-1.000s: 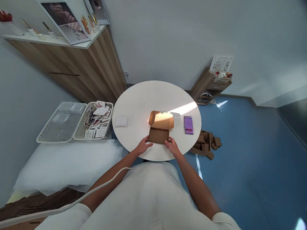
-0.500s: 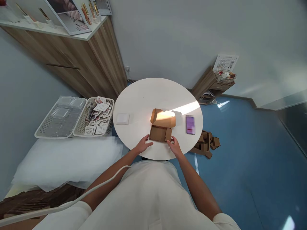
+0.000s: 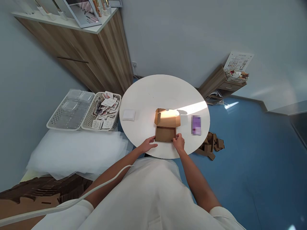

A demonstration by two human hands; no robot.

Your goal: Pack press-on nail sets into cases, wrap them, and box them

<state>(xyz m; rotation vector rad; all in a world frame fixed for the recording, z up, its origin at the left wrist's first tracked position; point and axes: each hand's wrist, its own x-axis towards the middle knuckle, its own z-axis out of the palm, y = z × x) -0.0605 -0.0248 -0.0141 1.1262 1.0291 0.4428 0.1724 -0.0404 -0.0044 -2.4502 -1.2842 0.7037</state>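
An open brown cardboard box (image 3: 165,134) lies on the white round table (image 3: 153,89), with its lid (image 3: 167,120) folded back away from me and lit by a patch of sun. My left hand (image 3: 147,145) rests at the box's front left corner, thumb apart from the outstretched fingers, fingertips against the side. At the front right corner, my right hand (image 3: 178,142) has its fingers closed on the right wall. That wall stands upright, and the inside of the box holds nothing that I can see.
A flat white packet (image 3: 129,115) lies left on the table, a purple item (image 3: 196,125), blurred, at right. Left of the table are a basket of cards (image 3: 105,111), a basket of clear plastic pieces (image 3: 72,108) and white sheets (image 3: 76,150). Brown boxes (image 3: 211,145) sit right, below table height.
The side flap that lay over the right part of the box's floor is now up at the wall. My right hand has closed on that wall. The view has shifted slightly.
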